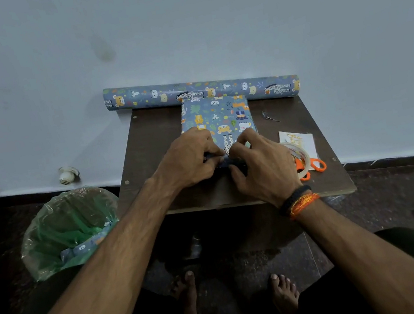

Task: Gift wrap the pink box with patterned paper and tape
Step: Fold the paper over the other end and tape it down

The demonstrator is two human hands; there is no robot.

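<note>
Box papered, mid-table; left hand and right hand pinching near-end flap. Next: press flat, then tape from right edge.

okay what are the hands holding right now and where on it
Both hands, left and right, pinch the near end of the wrapped box, at its folded paper flap. Tape there cannot be told.

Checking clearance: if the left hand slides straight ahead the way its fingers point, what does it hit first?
Probably the right hand: the left hand points right, across the near end of the blue animal-print wrapped box, and their fingertips almost meet. Depth is unclear.
</note>
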